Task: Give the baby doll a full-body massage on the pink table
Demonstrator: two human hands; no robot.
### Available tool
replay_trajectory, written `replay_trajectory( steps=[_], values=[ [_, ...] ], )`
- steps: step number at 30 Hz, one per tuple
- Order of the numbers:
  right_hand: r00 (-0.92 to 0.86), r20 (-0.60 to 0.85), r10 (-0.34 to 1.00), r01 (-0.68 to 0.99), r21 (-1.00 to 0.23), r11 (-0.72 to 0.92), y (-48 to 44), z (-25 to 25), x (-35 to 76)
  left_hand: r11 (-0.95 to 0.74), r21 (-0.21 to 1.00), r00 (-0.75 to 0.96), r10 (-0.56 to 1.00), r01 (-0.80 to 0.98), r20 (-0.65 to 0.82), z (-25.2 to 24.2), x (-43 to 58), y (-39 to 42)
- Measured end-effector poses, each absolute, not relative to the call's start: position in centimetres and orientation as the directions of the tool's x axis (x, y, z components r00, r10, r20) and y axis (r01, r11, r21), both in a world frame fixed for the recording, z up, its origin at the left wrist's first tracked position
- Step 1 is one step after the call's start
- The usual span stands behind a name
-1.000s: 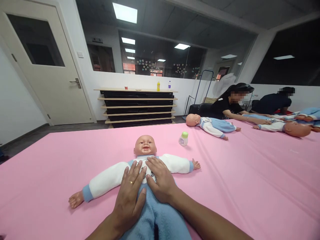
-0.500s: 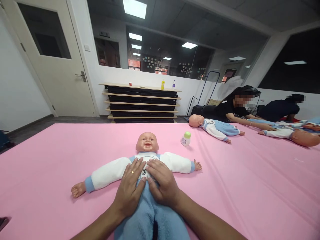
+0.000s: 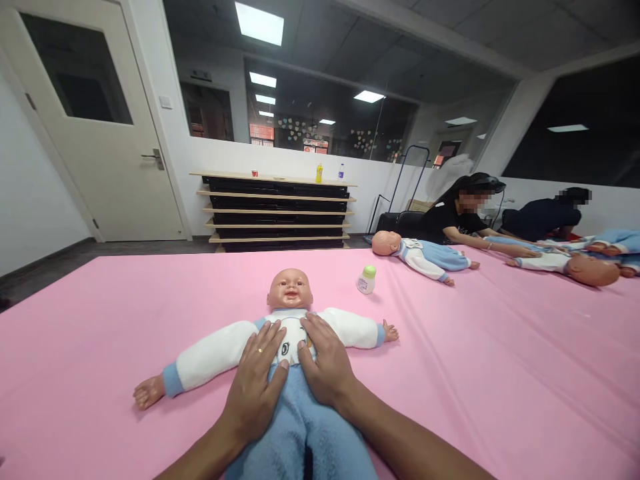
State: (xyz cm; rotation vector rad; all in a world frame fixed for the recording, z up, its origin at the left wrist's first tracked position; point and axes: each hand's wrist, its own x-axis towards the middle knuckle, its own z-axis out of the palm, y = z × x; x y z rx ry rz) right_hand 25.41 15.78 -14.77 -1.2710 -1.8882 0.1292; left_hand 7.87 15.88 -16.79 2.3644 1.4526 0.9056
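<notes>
A baby doll (image 3: 290,291) in a white top and blue trousers lies on its back on the pink table cover (image 3: 115,327), head away from me and arms stretched out sideways. My left hand (image 3: 260,380) rests flat on the left side of its chest, fingers extended, a ring on one finger. Flat on the right side of the chest is my right hand (image 3: 327,360), its fingers also stretched out. Between the hands part of a printed face on the top shows. Neither hand grips anything.
A small bottle with a green cap (image 3: 367,280) stands right of the doll's head. Another doll (image 3: 425,257) lies farther back. At the right, a person in black (image 3: 460,213) reaches toward a third doll (image 3: 590,269). Stacked boards (image 3: 277,213) stand behind the table.
My hands have moved slightly apart, baring more of the printed face on the doll's chest. The whole view has shifted a little.
</notes>
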Motion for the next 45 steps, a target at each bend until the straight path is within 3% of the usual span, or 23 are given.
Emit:
replay_trajectory(
  steps=[4, 6, 11, 16, 18, 20, 23, 26, 32, 37, 41, 45],
  values=[
    [-0.325, 0.73, 0.6, 0.624, -0.312, 0.717, 15.1, -14.2, 25.3, -0.498, 0.496, 0.322, 0.858, 0.711, 0.4, -16.9, 7.8, 15.9],
    [-0.38, 0.727, 0.572, 0.561, -0.311, 0.767, 15.2, -14.0, 25.3, -0.504, 0.499, 0.331, 0.856, 0.705, 0.397, -17.1, 7.7, 16.0],
    [-0.29, 0.603, 0.743, 0.621, -0.472, 0.626, 16.0, -14.8, 25.6, -0.537, 0.481, 0.326, 0.829, 0.693, 0.455, -17.1, 7.5, 15.6],
    [-0.187, 0.519, 0.834, 0.666, -0.557, 0.496, 16.8, -16.4, 25.9, -0.727, 0.321, 0.425, 0.638, 0.606, 0.642, -15.9, 7.0, 14.6],
    [-0.155, 0.516, 0.842, 0.686, -0.557, 0.468, 16.9, -16.7, 26.0, -0.741, 0.34, 0.483, 0.648, 0.58, 0.589, -15.3, 7.0, 14.4],
    [-0.133, 0.548, 0.826, 0.705, -0.534, 0.467, 16.7, -16.8, 26.1, -0.682, 0.434, 0.493, 0.728, 0.588, 0.477, -14.7, 7.1, 14.4],
    [-0.207, 0.687, 0.696, 0.656, -0.431, 0.62, 15.9, -16.4, 26.2, -0.568, 0.544, 0.463, 0.822, 0.618, 0.331, -14.3, 7.4, 14.6],
    [-0.361, 0.743, 0.564, 0.541, -0.327, 0.775, 15.5, -15.9, 26.3, -0.51, 0.589, 0.424, 0.858, 0.627, 0.291, -14.4, 7.6, 14.9],
    [-0.365, 0.643, 0.673, 0.562, -0.424, 0.71, 16.2, -15.8, 26.3, -0.475, 0.607, 0.367, 0.879, 0.637, 0.304, -15.3, 7.6, 15.1],
    [-0.318, 0.611, 0.725, 0.58, -0.479, 0.659, 16.5, -16.1, 26.2, -0.505, 0.546, 0.365, 0.862, 0.669, 0.352, -15.8, 7.5, 15.6],
    [-0.246, 0.596, 0.765, 0.609, -0.518, 0.6, 16.4, -16.0, 25.9, -0.531, 0.428, 0.383, 0.839, 0.732, 0.385, -16.0, 7.4, 15.4],
    [-0.156, 0.591, 0.791, 0.651, -0.541, 0.533, 15.9, -15.2, 25.6, -0.566, 0.297, 0.32, 0.743, 0.769, 0.588, -16.1, 7.4, 14.5]
  ],
)
